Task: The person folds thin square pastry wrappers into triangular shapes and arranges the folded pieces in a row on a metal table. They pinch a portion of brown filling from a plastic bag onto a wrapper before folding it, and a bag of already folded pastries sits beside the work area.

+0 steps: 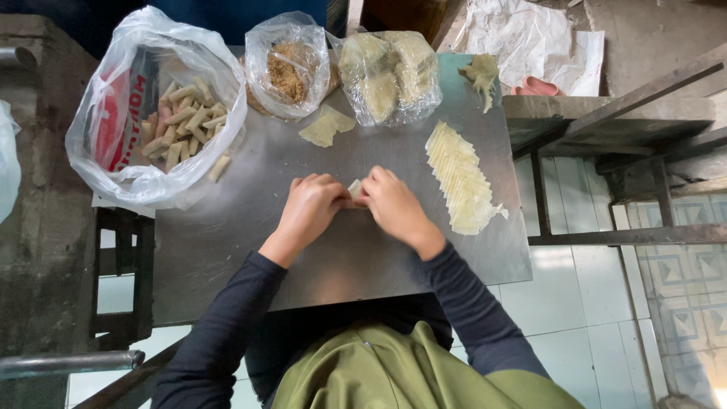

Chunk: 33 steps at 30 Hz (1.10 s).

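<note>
With both hands meeting at frame centre, I see my left hand (pixel 309 206) and right hand (pixel 394 206) curled shut on a small pale wrapper (pixel 354 188), probably rolling it against the steel table (pixel 227 250). Fanned wrappers (pixel 460 180) wait at right; the white bag (pixel 151 113) upper left collects finished rolls (pixel 185 121).

- A bare steel table (pixel 227 250) stands over a pale tiled floor (pixel 575 303).
- Patterned tiles (pixel 693 291) lie at the right.
- Dark metal bars (pixel 606 236) cross there.
- Rough concrete (pixel 38 250) rises at the left.
</note>
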Available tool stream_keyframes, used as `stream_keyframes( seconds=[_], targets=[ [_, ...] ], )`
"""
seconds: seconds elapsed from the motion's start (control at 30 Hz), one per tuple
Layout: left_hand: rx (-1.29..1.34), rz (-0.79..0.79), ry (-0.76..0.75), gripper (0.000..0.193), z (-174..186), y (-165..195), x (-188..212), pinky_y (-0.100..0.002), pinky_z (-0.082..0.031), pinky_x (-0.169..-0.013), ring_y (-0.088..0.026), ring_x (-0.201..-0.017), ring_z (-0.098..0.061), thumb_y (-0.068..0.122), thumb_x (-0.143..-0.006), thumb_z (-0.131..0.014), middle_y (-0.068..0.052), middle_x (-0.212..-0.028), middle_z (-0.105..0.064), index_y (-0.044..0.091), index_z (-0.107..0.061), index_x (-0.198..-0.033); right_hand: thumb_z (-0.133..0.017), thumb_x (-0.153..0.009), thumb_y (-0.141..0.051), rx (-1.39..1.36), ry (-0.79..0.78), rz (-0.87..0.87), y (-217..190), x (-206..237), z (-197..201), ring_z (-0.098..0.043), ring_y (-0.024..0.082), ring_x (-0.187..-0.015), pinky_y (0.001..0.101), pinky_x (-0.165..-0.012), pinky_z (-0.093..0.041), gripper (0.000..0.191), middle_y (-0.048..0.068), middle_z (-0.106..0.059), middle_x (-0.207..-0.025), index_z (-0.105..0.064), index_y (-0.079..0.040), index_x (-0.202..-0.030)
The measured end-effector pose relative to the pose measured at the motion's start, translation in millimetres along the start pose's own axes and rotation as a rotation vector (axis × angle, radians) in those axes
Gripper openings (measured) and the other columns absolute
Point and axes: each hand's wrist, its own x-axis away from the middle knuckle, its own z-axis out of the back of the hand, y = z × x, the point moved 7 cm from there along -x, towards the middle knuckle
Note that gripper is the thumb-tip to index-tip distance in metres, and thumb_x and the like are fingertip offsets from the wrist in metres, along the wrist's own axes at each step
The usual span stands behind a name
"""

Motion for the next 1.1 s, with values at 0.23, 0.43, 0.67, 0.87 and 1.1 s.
stream_keyframes(
  seconds=[0.23, 0.43, 0.67, 0.87, 1.1],
  targets=[
    [-0.292, -0.289, 0.124, 0.004, -5.9, 22.8, 10.6, -0.039, -0.042, -0.092, -0.019, -0.093, -0.061, 0.018, -0.087, -0.076, 0.001, -0.090, -0.063, 0.016, -0.076, -0.091, -0.078, -0.089, -0.016, 0.120, 0.289, -0.074, -7.7, 31.7, -1.4, -0.057, 0.025, -0.096, 0.0398, -0.086, -0.041, 0.010, 0.002, -0.058, -0.097, -0.071, -0.011, -0.093],
    [0.066, 0.301, 0.050, 0.022, -3.3, -14.1, -5.3, -0.042, -0.036, -0.080, -0.021, -0.088, -0.059, 0.036, -0.072, -0.088, 0.002, -0.082, -0.062, 0.019, -0.078, -0.082, -0.085, -0.077, -0.023, -0.115, 0.285, -0.321, 17.7, 22.4, 3.7, -0.054, 0.024, -0.097, 0.0420, -0.088, -0.034, 0.016, 0.003, -0.053, -0.100, -0.073, -0.015, -0.085],
    [-0.240, -0.092, 0.188, 0.009, -0.6, 14.9, 6.9, -0.044, -0.037, -0.088, -0.021, -0.091, -0.057, 0.029, -0.077, -0.082, 0.003, -0.085, -0.059, 0.024, -0.078, -0.082, -0.081, -0.082, -0.022, 0.075, 0.283, -0.101, 9.1, 27.4, 0.6, -0.052, 0.026, -0.108, 0.0427, -0.093, -0.033, 0.014, 0.003, -0.055, -0.110, -0.073, -0.017, -0.093],
    [-0.147, 0.207, 0.326, 0.007, -5.6, 7.9, 8.6, -0.042, -0.033, -0.085, -0.021, -0.093, -0.056, 0.025, -0.077, -0.082, 0.003, -0.086, -0.058, 0.022, -0.077, -0.081, -0.082, -0.083, -0.023, 0.000, 0.413, -0.294, 20.8, 24.7, -5.8, -0.050, 0.027, -0.109, 0.0440, -0.093, -0.032, 0.010, 0.003, -0.053, -0.108, -0.074, -0.018, -0.086],
    [-0.188, 0.075, 0.286, 0.005, -1.9, 14.1, 11.8, -0.043, -0.034, -0.088, -0.021, -0.095, -0.056, 0.021, -0.082, -0.080, 0.003, -0.091, -0.059, 0.024, -0.078, -0.085, -0.082, -0.076, -0.021, 0.019, 0.271, -0.114, 9.3, 24.1, 3.1, -0.048, 0.030, -0.110, 0.0454, -0.092, -0.031, 0.015, 0.006, -0.053, -0.115, -0.076, -0.018, -0.089]
  ],
)
